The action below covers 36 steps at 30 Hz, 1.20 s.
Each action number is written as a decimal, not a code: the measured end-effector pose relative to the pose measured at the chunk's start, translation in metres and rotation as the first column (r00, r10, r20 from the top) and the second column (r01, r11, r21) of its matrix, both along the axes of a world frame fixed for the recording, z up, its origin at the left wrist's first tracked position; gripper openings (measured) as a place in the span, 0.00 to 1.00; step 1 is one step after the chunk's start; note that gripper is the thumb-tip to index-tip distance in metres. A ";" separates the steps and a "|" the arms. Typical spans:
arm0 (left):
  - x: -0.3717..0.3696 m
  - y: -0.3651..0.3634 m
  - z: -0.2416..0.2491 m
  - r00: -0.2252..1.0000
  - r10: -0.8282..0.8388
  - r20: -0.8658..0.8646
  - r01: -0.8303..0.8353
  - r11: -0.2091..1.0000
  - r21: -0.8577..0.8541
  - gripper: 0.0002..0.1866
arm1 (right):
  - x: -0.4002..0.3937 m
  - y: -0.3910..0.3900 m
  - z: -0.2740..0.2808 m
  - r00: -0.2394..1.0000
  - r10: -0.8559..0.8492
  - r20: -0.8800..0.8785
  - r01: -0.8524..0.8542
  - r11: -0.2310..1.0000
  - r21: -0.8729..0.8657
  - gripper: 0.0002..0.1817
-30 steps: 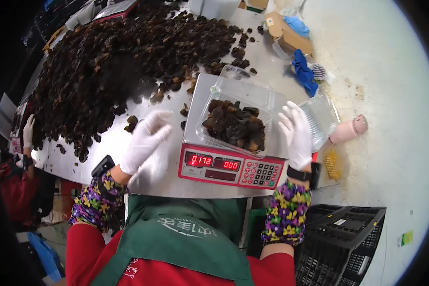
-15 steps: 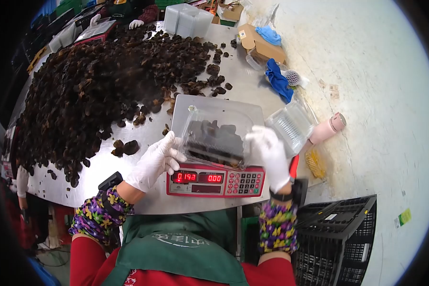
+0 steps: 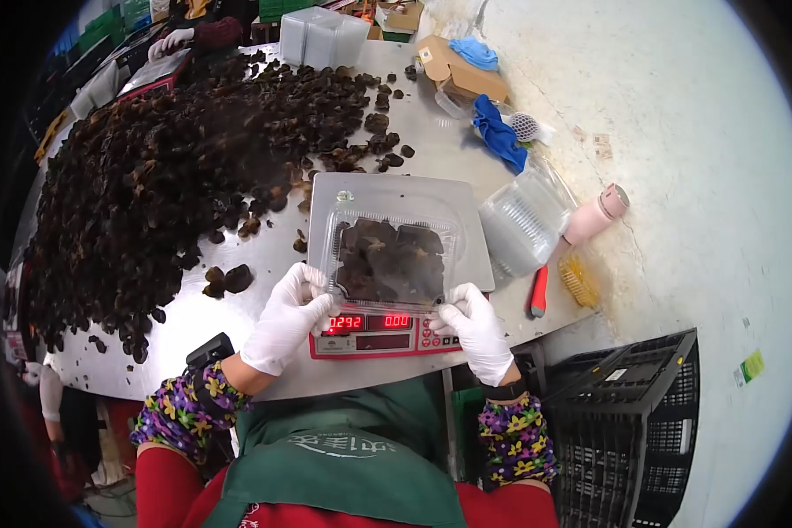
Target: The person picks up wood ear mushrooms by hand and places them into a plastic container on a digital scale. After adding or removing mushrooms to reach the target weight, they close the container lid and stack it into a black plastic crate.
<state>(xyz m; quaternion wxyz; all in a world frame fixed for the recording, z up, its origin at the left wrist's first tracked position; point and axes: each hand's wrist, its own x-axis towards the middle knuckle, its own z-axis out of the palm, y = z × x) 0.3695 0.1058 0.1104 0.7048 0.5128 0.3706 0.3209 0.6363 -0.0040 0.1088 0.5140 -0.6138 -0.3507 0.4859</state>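
Your left hand (image 3: 288, 319) and right hand (image 3: 477, 329) clamp near corners of box (image 3: 389, 255) on scale (image 3: 385, 333); uneven press likely pops lid, spilling mushrooms (image 3: 150, 167).

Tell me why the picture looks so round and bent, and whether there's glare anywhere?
Head view: a fisheye lens bows the table edge and leaves black corners; the clear box under the left hand and right hand shows pale sheen on its lid; the scale display glows red, its digits slightly soft; lighting is even, shadows faint.
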 end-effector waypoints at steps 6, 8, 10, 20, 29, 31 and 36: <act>-0.006 -0.013 0.006 0.999 0.004 -0.037 -0.001 0.998 0.066 0.06 | -0.010 -0.002 0.009 0.979 -0.080 0.189 0.057 0.990 0.128 0.06; -0.011 -0.019 0.017 0.999 -0.047 0.007 0.046 0.997 0.056 0.06 | -0.020 -0.008 0.014 0.962 -0.216 0.169 0.153 0.934 0.324 0.12; 0.002 -0.036 0.024 0.982 0.125 0.140 -0.133 0.990 0.049 0.10 | -0.037 -0.023 0.032 0.973 -0.177 -0.146 0.220 0.901 0.374 0.29; 0.039 -0.102 0.047 0.714 -0.667 0.212 0.568 0.729 0.382 0.23 | -0.018 -0.178 0.149 0.560 -0.758 0.335 0.401 0.601 0.692 0.26; 0.028 -0.040 0.006 0.846 -0.513 -0.145 0.533 0.797 0.284 0.12 | 0.172 -0.411 0.230 0.252 -0.937 0.241 0.824 0.338 0.455 0.17; 0.021 -0.034 0.001 0.862 -0.471 -0.188 0.507 0.818 0.271 0.11 | 0.235 -0.437 0.197 0.316 -0.910 0.267 0.891 0.381 0.246 0.18; -0.005 -0.030 -0.001 0.931 -0.324 -0.170 0.359 0.897 0.258 0.07 | 0.340 -0.415 0.110 0.477 -0.788 0.388 0.842 0.537 0.056 0.36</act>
